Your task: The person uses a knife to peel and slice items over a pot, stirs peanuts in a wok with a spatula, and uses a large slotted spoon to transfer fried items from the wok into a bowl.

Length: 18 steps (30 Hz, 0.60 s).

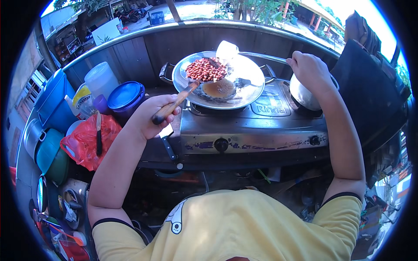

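My left hand [143,115] grips the scorched wooden handle [178,102] of a strainer, which slants up to the right. Red-skinned peanuts [206,69] fill the strainer, above the left side of a metal wok [235,103]. Brown oil [219,89] pools at the wok's bottom. In my right hand [310,70] is the long metal handle of a spatula or ladle [228,50]. Its bright head is over the wok's far side, close to the peanuts; glare hides its exact shape. The wok rests on the left burner of a Rinnai gas stove [267,125].
A metal pot [302,93] occupies the right burner. A blue-handled knife [168,146] lies left of the stove. Another knife [99,135] rests on a red plastic bag [112,125]. Blue-lidded tub [125,96] and basins [52,153] stand left. A low wall [183,39] runs behind.
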Tool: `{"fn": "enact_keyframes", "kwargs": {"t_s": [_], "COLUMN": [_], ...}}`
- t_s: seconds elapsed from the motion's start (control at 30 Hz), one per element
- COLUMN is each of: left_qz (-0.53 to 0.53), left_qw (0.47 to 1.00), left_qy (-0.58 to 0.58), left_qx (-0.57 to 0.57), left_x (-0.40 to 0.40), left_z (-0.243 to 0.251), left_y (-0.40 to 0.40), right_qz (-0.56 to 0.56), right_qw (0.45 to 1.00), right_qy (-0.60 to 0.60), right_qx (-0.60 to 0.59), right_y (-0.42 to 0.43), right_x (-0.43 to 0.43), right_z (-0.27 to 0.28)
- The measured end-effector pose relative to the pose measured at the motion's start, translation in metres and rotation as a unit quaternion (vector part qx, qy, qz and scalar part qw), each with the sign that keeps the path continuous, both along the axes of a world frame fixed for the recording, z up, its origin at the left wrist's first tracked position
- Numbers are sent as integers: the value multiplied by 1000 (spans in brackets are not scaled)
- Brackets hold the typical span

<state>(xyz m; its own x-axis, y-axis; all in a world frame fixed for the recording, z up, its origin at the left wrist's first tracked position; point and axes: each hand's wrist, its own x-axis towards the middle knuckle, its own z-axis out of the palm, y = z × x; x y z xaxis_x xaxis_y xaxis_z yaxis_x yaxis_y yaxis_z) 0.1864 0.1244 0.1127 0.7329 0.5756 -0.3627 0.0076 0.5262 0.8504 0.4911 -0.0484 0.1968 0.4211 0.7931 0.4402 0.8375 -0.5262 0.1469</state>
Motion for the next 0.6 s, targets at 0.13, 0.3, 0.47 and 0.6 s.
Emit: {"fn": "enact_keyframes", "kwargs": {"t_s": [0.13,0.3,0.47,0.6], "left_qz": [0,-4,14,20], "left_qw": [1000,1000,999,999], "left_qy": [-11,-22,-2,4], "left_qx": [-1,9,31,38], "left_x": [2,2,-2,-1], "left_z": [1,4,17,26], "left_y": [0,5,2,-3], "right_qz": [-29,-31,-27,-13], "right_qw": [998,998,992,975], "right_qy": [-51,0,50,116], "right_qx": [-24,-61,-115,-190], "right_y": [-5,-13,-9,-3], "right_x": [-8,16,29,31], "right_z": [10,12,3,-9]}}
